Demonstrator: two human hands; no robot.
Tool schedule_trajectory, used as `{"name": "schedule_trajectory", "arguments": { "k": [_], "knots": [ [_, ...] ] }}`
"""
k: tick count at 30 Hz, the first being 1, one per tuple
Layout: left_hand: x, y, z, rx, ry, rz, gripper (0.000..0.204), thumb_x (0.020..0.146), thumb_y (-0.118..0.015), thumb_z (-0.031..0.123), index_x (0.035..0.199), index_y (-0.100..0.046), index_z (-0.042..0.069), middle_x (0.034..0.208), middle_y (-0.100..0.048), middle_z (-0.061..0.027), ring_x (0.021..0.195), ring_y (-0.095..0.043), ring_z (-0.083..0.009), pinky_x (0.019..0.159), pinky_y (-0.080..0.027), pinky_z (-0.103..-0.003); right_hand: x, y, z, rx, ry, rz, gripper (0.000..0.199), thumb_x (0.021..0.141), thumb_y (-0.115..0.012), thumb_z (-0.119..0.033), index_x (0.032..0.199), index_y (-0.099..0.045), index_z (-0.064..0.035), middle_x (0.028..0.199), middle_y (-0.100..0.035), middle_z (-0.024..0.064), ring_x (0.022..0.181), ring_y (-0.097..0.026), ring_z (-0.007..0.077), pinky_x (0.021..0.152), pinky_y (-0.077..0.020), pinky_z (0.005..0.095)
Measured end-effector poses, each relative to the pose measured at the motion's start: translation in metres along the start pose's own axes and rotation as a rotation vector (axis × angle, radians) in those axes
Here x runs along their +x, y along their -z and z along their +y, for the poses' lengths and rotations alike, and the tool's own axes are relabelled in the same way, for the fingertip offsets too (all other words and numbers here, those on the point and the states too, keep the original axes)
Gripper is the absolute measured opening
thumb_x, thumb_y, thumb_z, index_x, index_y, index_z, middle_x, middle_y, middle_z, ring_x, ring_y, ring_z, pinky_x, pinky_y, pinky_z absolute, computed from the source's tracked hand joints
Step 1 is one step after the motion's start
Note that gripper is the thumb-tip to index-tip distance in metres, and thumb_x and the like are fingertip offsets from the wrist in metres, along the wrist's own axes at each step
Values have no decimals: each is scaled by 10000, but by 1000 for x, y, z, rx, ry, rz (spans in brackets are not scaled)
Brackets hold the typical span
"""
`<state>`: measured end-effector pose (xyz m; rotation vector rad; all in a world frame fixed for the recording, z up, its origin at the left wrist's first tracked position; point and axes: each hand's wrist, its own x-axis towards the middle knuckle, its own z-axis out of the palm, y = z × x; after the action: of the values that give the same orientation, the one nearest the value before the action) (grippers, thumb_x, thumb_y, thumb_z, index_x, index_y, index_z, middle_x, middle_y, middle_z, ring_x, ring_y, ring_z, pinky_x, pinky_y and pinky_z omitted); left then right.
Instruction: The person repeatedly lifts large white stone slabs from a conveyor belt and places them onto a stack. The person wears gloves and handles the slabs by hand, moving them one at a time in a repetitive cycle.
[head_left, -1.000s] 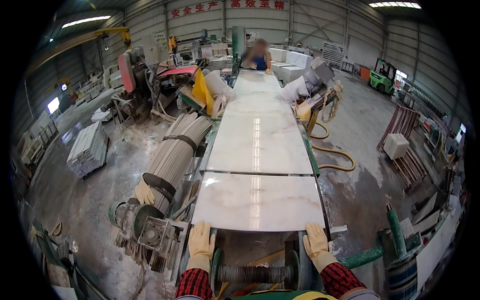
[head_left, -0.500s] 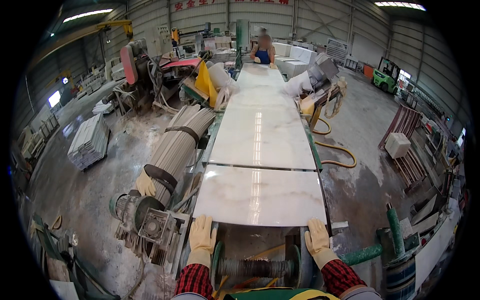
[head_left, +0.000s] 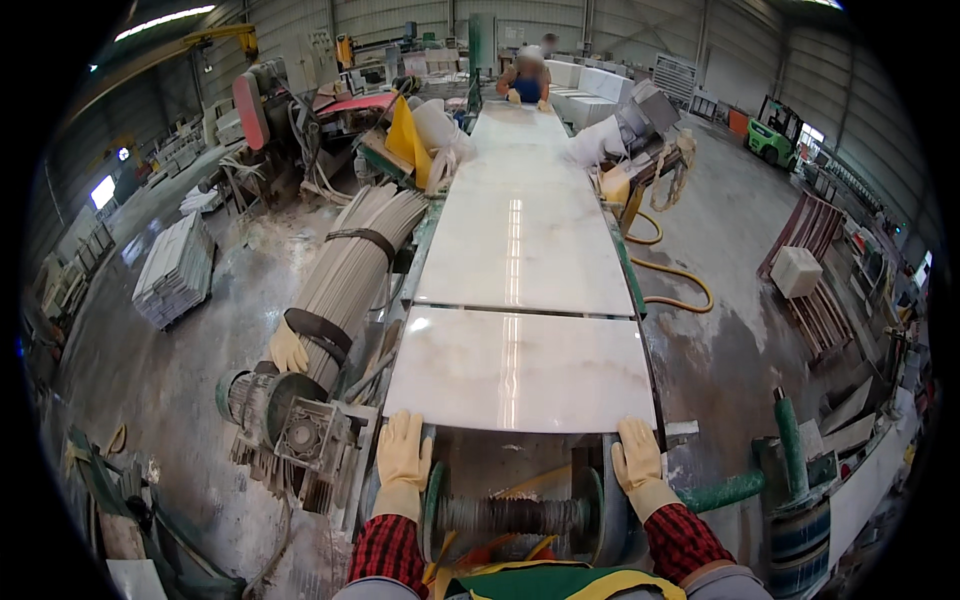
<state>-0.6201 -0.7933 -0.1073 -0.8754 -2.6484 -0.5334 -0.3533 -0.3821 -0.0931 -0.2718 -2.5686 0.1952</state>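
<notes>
Well apart, both hands (head_left: pixel 401 455) (head_left: pixel 639 458) lie palm-down, spread flat, at the nearest slab (head_left: pixel 520 372).

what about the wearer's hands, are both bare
No, the left hand and right hand both wear cream-coloured full-fingered gloves.

Near slab (head_left: pixel 515 372): on the frame (head_left: pixel 628 278), between far slab (head_left: pixel 520 245) and roller (head_left: pixel 515 515).
Far slab: past the near one, across a gap.
Strip bundle (head_left: pixel 348 268): left of the slabs, behind the motor (head_left: pixel 262 402).
Hose (head_left: pixel 711 291): right of the far slab, on the floor (head_left: pixel 715 360).
Co-worker (head_left: pixel 527 82): beyond the slabs.
</notes>
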Motion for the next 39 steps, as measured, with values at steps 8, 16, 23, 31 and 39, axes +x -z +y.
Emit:
{"name": "schedule_trajectory", "arguments": {
  "k": [8,16,23,31,39],
  "knots": [
    [-1,3,-1,-6,5,-4,588,969,-718,257,1505,-568,69,1569,-550,-258,1443,-513,-470,1233,-384,-550,1,2,-1,26,-28,-36,499,936,-684,-160,1384,-612,47,1430,-623,290,1361,-551,500,1217,-416,571],
    [-2,9,1,-11,-4,0,578,960,-722,246,1488,-575,61,1549,-556,-257,1426,-516,-468,1222,-387,-544,2,9,-9,-3,-13,-32,481,936,-679,-146,1372,-619,48,1399,-633,281,1321,-570,492,1188,-434,571],
    [-5,10,1,1,-9,7,572,962,-719,245,1484,-578,59,1546,-558,-255,1423,-518,-469,1223,-386,-544,-3,8,-9,-12,-8,-5,482,917,-694,-146,1355,-622,43,1386,-634,278,1309,-571,499,1181,-438,574],
    [-8,8,0,-3,2,-7,579,980,-705,265,1507,-574,64,1572,-553,-258,1456,-503,-465,1252,-364,-546,-2,14,-14,18,-35,-35,480,915,-703,-135,1354,-621,39,1388,-638,275,1303,-579,495,1180,-447,560],
    [-13,7,1,-11,15,-34,539,1019,-668,259,1514,-583,63,1589,-552,-250,1490,-479,-460,1266,-347,-565,-4,16,-13,14,3,32,472,912,-706,-126,1348,-617,33,1378,-638,261,1299,-587,471,1159,-462,543]
  ]
}}
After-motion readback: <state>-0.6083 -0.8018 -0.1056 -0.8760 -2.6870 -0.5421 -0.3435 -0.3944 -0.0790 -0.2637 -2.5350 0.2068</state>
